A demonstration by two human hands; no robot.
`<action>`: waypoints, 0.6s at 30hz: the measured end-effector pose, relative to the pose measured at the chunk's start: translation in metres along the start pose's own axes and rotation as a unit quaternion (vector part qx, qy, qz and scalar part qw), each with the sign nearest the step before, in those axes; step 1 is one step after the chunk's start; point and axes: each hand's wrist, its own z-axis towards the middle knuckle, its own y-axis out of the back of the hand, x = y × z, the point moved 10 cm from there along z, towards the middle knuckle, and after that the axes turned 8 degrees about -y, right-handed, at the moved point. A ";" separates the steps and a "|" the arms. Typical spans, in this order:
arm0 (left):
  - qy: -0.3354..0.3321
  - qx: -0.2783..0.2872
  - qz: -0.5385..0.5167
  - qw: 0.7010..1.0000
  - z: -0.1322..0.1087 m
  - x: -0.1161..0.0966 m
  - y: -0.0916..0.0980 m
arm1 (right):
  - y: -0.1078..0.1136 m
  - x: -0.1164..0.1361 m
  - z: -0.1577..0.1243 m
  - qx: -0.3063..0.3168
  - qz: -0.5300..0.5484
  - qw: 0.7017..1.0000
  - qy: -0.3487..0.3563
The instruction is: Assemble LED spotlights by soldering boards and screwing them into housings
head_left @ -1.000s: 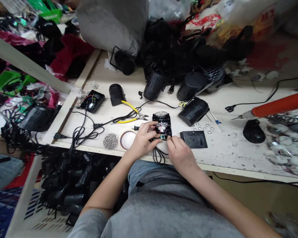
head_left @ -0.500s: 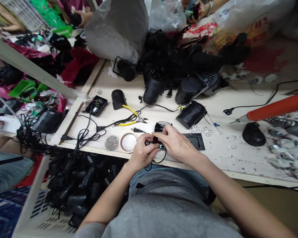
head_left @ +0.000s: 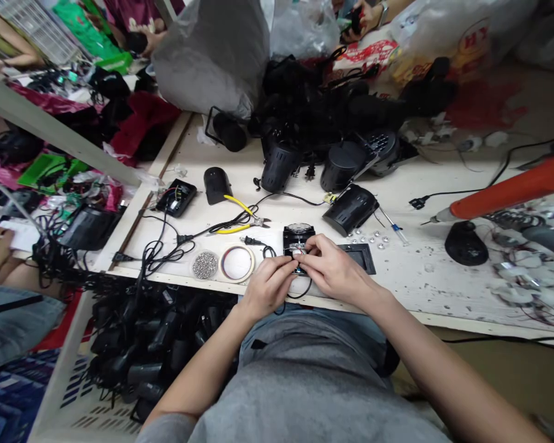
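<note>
A small black housing [head_left: 298, 234] with a clear round lens at its far end lies near the table's front edge. Over its near part, the fingertips of my left hand [head_left: 268, 284] and my right hand [head_left: 339, 269] meet in a pinch. Thin reddish wires and a small whitish part show beside the right fingers; exactly what either hand pinches is hidden. A black cable [head_left: 310, 289] loops out below the fingers. Just right of the housing, partly behind my right hand, lies a black rectangular frame [head_left: 367, 258].
Left of my hands are a roll of tape [head_left: 252, 271], a tub of screws [head_left: 205, 266] and yellow-handled cutters [head_left: 242, 208]. Several small clear lenses [head_left: 373, 240] lie to the right. An orange electric screwdriver [head_left: 503, 191] hangs at right. Black lamp housings [head_left: 351, 209] stand behind.
My hands have shifted slightly on the housing, baring more of its lens end. The right fingers have drawn down toward its near part, and a whitish piece now shows there.
</note>
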 end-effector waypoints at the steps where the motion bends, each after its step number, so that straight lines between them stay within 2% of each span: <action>1: -0.012 0.008 0.004 1.000 0.000 -0.002 -0.001 | 0.000 0.000 0.000 -0.003 -0.001 1.000 0.002; 4: -0.023 0.018 0.001 1.000 0.003 -0.002 0.000 | -0.001 0.000 -0.001 -0.006 0.001 1.000 0.002; 8: 0.013 0.021 -0.022 0.999 0.011 0.008 -0.001 | -0.002 -0.001 -0.001 -0.029 -0.001 1.000 -0.007; 10: 0.051 0.019 -0.043 0.998 0.016 0.016 -0.003 | -0.002 -0.002 0.000 -0.047 -0.014 0.999 -0.021; 14: 0.173 0.016 -0.091 0.981 0.016 0.040 -0.008 | -0.006 -0.002 0.001 -0.057 -0.048 0.996 -0.054; 15: 0.183 0.011 -0.087 0.979 0.016 0.042 -0.007 | -0.006 -0.003 0.002 -0.056 -0.054 0.995 -0.060; 16: 0.172 0.001 -0.070 0.983 0.017 0.039 -0.003 | -0.007 -0.003 0.002 -0.055 -0.057 0.995 -0.065; 18: 0.106 -0.022 -0.009 0.994 0.020 0.025 0.007 | -0.008 -0.002 0.003 -0.051 -0.059 0.994 -0.074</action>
